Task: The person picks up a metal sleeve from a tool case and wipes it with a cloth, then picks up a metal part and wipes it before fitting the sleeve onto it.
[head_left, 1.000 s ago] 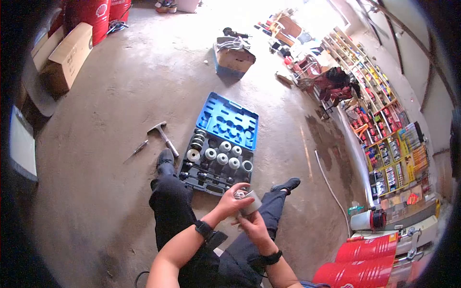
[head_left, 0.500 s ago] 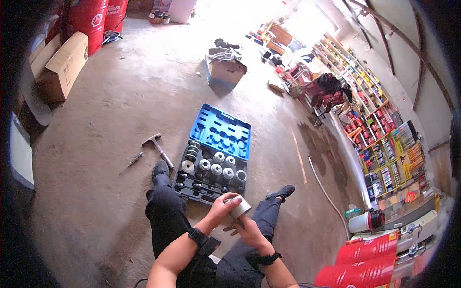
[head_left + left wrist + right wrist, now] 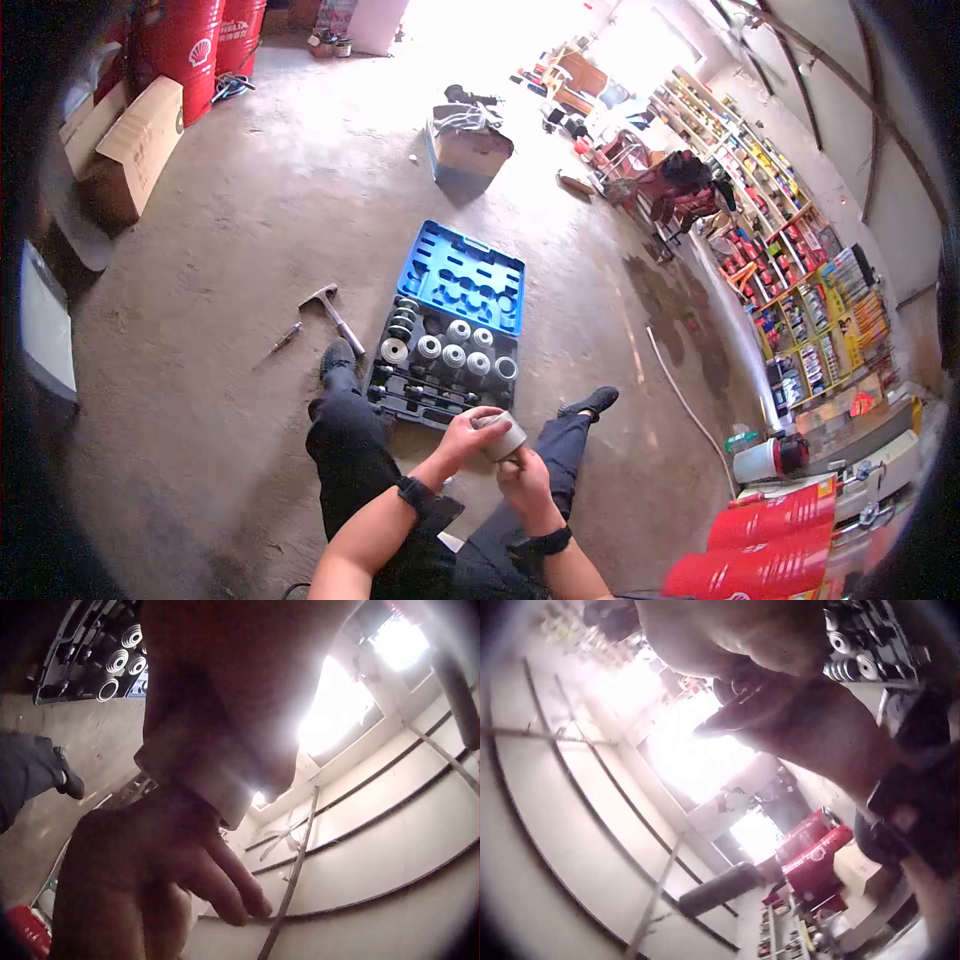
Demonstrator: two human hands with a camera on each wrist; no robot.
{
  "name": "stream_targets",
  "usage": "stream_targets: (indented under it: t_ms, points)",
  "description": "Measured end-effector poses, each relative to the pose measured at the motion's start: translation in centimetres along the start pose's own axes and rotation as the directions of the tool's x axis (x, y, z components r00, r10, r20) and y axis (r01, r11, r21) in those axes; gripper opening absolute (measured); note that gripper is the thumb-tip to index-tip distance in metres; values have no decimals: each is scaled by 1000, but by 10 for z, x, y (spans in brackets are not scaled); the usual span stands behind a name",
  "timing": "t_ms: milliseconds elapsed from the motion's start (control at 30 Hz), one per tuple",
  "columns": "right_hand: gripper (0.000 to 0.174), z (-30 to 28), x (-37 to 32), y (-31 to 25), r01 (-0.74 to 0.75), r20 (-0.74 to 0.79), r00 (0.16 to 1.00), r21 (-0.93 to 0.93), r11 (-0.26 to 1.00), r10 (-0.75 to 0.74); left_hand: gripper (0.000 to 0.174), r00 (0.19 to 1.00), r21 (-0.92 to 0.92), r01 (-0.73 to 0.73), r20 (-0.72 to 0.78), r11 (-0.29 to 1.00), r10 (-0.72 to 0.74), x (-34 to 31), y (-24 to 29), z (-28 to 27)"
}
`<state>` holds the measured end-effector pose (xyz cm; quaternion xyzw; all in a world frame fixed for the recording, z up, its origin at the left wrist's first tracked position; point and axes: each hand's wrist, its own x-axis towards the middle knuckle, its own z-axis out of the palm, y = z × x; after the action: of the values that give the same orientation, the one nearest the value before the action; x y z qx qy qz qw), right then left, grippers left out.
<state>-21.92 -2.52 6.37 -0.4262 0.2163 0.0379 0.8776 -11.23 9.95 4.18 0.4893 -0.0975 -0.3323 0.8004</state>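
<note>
Above the person's lap, both hands hold a grey metal sleeve (image 3: 507,438), a short wide cylinder. The left hand (image 3: 470,434) grips its upper left side, thumb lying over it. From below right, the right hand (image 3: 527,482) has its fingers at the sleeve's lower end. In the left wrist view, the sleeve (image 3: 199,769) is in shadow between the two hands, with two fingers (image 3: 232,889) of the right hand stretched past it. Just beyond the hands lies an open tool case (image 3: 462,283) with a blue lid, holding several round metal sleeves and black rods.
A hammer (image 3: 333,318) and a slim pointed tool (image 3: 284,340) lie on the floor left of the case. Farther off stands a box (image 3: 470,155) with cloth on top. Stocked shelves (image 3: 790,260) line the right, red drums (image 3: 770,545) lie near right, and a cardboard box (image 3: 140,150) stands left.
The sleeve has tilted between the hands. The right hand's fingers, looser half a second ago, are now drawn in at its lower end. The head view has shifted slightly; the case stays put.
</note>
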Motion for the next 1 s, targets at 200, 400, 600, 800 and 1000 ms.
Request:
stream_targets:
  t_ms: [200, 400, 600, 800, 1000]
  points:
    - [28, 52, -29, 7, 74, -82, 994, 57, 996, -70, 48, 999, -155, 46, -12, 987, -49, 2, 1, 1]
    - [40, 36, -22, 12, 146, 100, 989, -588, 795, -108, 40, 992, -372, 113, 94, 921, -84, 1, -3, -5]
    - [32, 17, -15, 8, 131, 110, 991, -928, 349, -78, 37, 964, -253, 265, 46, 931, -262, -2, -17, -2]
    - [22, 15, -6, 12, 117, -113, 968, -589, 800, -225, 67, 959, 2, 263, -112, 965, -262, 6, -14, 5]
    - [37, 19, -20, -30, -161, 20, 984, 510, 845, 175, 60, 978, 234, -169, 160, 957, 133, 10, -2, 3]
